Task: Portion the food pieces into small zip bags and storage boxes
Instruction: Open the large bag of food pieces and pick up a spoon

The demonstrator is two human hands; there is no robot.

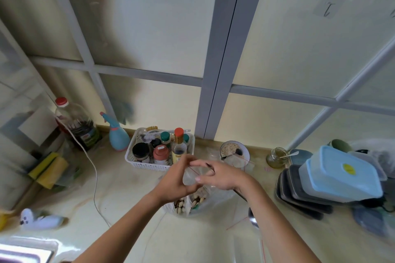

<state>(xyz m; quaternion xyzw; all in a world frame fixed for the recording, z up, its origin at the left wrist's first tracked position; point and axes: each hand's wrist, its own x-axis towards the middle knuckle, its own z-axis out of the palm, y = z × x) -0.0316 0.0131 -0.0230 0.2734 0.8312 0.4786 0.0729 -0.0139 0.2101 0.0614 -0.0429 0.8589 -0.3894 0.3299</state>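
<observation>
Pale marble-patterned worktop, frosted window behind: at its near middle a large clear bag of nuts lies directly below both hands, equally near to each. Just above it, the left hand and right hand pinch a small zip bag between curled fingers, its red-lined mouth running across between them, apparently being opened for filling. Toward the right edge, blue-lidded storage boxes sit stacked. Farther back stands a white basket of bottles.
</observation>
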